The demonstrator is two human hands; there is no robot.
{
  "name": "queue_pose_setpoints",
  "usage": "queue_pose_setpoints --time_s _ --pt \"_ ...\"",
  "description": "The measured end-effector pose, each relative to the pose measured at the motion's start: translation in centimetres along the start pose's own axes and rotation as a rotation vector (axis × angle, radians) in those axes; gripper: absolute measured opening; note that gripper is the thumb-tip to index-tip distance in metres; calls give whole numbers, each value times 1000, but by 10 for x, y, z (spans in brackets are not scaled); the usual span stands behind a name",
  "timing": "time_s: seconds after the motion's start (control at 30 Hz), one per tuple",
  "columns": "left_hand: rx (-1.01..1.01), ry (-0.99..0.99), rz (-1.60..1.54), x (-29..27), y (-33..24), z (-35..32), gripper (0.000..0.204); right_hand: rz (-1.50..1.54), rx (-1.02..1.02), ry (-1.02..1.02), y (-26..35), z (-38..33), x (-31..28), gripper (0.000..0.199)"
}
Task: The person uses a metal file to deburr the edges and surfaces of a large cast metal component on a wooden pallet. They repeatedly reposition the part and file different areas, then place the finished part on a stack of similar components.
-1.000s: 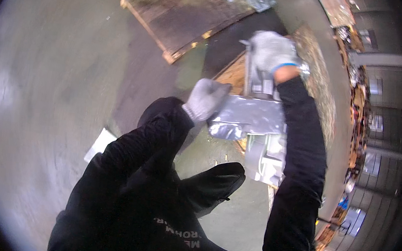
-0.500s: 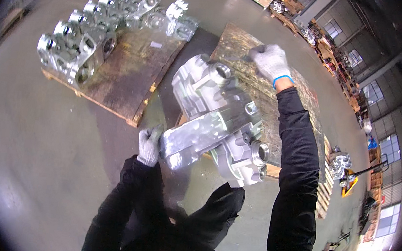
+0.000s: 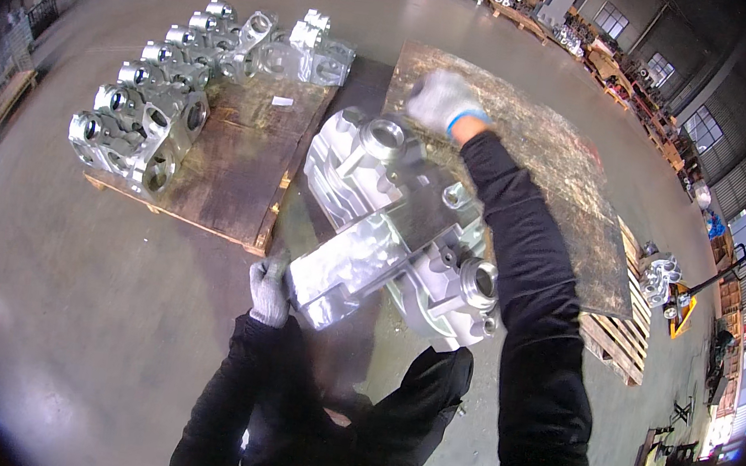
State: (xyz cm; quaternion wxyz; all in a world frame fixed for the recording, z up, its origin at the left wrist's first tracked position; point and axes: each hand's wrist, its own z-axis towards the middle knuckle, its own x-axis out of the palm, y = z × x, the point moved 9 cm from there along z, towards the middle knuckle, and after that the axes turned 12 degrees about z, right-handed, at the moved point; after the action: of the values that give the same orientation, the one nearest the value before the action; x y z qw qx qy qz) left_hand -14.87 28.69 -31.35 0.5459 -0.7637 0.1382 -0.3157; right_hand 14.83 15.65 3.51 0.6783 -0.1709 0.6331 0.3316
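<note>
A large silvery metal casting (image 3: 352,254) with round bores and a flat plate-like arm lies in front of me. My left hand (image 3: 270,291), in a pale knitted glove, is closed at the near left corner of that flat arm. My right hand (image 3: 443,101), gloved alike with a blue cuff band, is curled up above the casting's far end. Its fingers are bent and slightly blurred; what they hold, if anything, is hidden. My right forearm reaches across the casting's right side.
At the left, a board-topped pallet (image 3: 240,144) carries several similar castings (image 3: 151,120) in a row. A worn wooden board (image 3: 560,208) lies on a pallet (image 3: 613,348) at the right. Farther right stands a yellow pallet truck (image 3: 680,314) with metal parts.
My right hand has moved left, closer to the casting's far end. My left hand stays at the casting's corner. The whole view has shifted slightly.
</note>
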Motion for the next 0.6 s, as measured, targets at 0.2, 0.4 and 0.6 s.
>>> queue_pose_setpoints --time_s 0.2,0.4,0.6 --pt "-24 -6 -18 1 3 2 21 37 46 10 -12 -3 0 37" --pt "22 65 19 12 -9 2 31 20 117 -83 -9 -17 -6 40" --pt "133 204 39 24 -19 -1 43 131 264 -215 -31 -43 1 36"
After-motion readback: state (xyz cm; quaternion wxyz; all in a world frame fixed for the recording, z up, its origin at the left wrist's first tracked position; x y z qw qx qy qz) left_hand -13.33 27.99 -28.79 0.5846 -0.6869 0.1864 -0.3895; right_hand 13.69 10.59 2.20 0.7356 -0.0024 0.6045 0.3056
